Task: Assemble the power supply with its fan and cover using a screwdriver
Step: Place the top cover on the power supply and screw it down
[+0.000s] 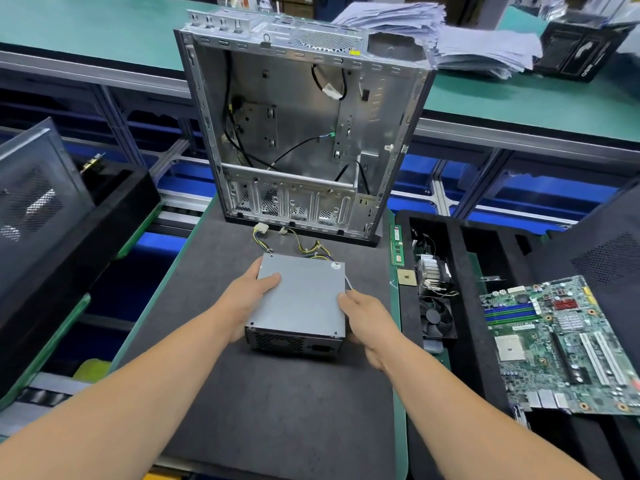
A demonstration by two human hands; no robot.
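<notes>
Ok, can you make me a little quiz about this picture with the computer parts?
1. True or false: both hands hold the grey power supply box.
2. Where is the green circuit board? A) inside the open computer case B) on the black tray to the right C) under the paper stack
3. What comes out of the far end of the box?

Key
1. True: the left hand grips its left side and the right hand its right side.
2. B
3. Coloured wires, lying on the dark mat.
</notes>
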